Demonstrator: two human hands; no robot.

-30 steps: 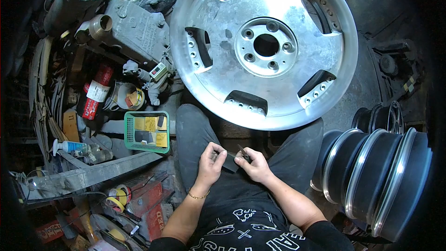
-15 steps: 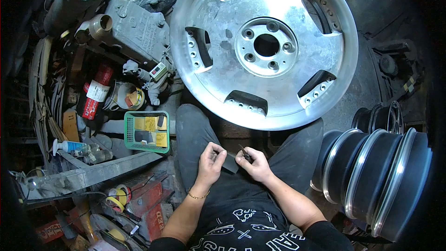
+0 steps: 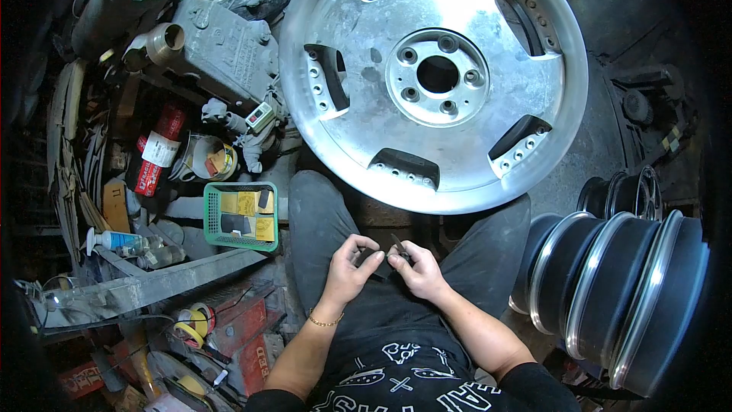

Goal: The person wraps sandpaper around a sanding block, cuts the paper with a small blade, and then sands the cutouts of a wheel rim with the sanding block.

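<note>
My left hand [image 3: 352,268] pinches a dark grey sheet that looks like sandpaper [image 3: 377,265], its fingers curled round the near edge. Close beside it, my right hand [image 3: 418,271] is closed around a small dark tool [image 3: 398,244] with a narrow blade-like tip pointing up; its exact kind is hard to make out. The right thumb and fingertips meet the sheet too. Both hands are over my lap. Just beyond my knees, a large bare-metal wheel rim [image 3: 366,137] lies face up with its hub hole showing.
To the left stands a green basket [image 3: 242,244] with yellow and dark sandpaper pieces. A grey machine housing [image 3: 221,46], a spray bottle [image 3: 114,240] and tape rolls [image 3: 194,324] crowd that side. Several dark wheel barrels [image 3: 610,282] with shiny lips stand at the right.
The left hand has turned and drawn closer to the right hand. The sheet is now bent or tilted, and less of its face shows. The right hand has barely moved.
</note>
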